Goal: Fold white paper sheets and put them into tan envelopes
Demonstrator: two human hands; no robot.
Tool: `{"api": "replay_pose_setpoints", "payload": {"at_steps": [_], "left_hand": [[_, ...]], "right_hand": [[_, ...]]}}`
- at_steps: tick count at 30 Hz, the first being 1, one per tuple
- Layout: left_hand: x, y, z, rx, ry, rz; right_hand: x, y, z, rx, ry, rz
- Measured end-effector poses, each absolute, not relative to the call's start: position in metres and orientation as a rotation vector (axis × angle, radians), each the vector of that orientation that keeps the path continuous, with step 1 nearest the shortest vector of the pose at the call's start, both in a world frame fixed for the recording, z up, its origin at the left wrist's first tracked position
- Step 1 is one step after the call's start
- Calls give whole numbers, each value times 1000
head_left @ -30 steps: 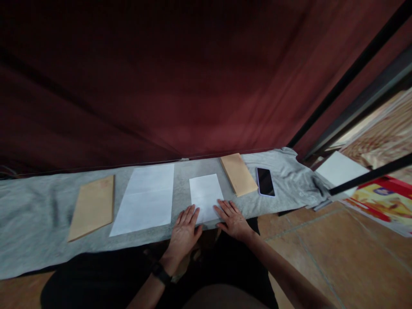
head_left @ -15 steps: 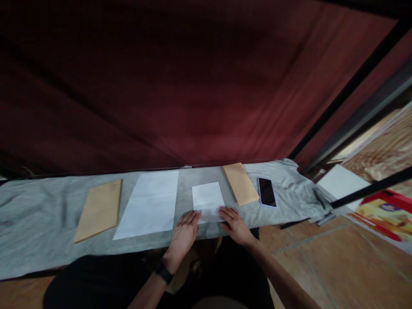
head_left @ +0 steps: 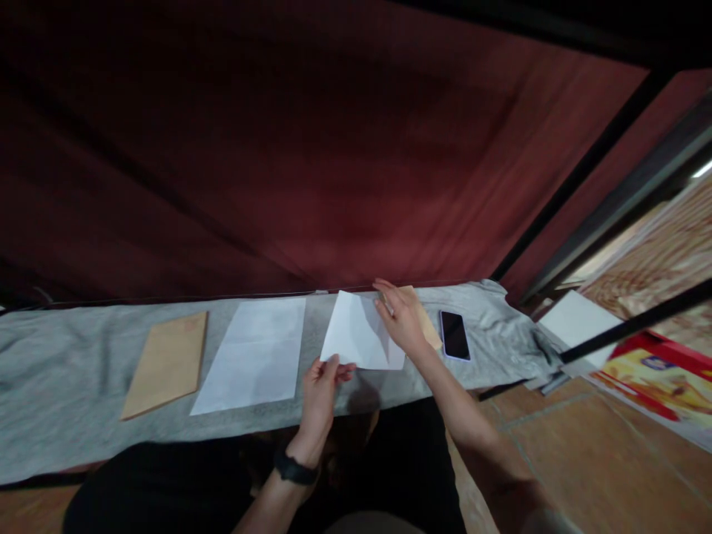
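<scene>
A folded sheet of white paper [head_left: 356, 334] is tilted up off the grey cloth, its near left corner pinched between the thumb and fingers of my left hand [head_left: 322, 382]. My right hand [head_left: 401, 317] is over the paper's far right side, fingers apart and holding nothing that I can see. Beneath and beside that hand lies a brown envelope stack [head_left: 426, 319], partly covered by it. To the left, a larger white sheet [head_left: 253, 356] with a crease across it lies flat. Further left sits another brown envelope stack [head_left: 167, 363].
A smartphone [head_left: 455, 335] lies right of the envelopes on the grey cloth [head_left: 67, 371] covering the narrow bench. Behind rises a dark red panel [head_left: 334, 222]. Black metal bars [head_left: 578, 178], a white board [head_left: 578, 326] and a red-yellow box [head_left: 661, 371] are at the right, above tiled floor.
Both hands were pressing the near edge of the flat folded paper. Now my left hand has lifted it at the near left corner, and my right hand has moved up toward the far right.
</scene>
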State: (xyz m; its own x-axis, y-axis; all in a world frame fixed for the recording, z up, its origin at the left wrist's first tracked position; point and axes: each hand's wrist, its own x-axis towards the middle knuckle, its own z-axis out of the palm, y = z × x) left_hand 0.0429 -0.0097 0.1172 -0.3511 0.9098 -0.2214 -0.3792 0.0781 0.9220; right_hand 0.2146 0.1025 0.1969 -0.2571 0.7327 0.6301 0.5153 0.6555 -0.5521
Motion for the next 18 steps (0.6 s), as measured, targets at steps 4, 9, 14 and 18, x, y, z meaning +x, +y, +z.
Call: {"api": "replay_pose_setpoints", "payload": {"at_steps": [4,9,14,18], "left_hand": [[46,-11,83,236,1222,1530],[48,-21,59,98,1267,1503],[38,-23,59,118,1331,1457],[24,-19,64,167,1379,1406]], "right_hand": [[191,84,139,-1054,-2024,310],[176,36,48,-1182,-2308,342],[173,21,23,-1312,-2385,250],[179,29,25,-1427,-2349,184]]}}
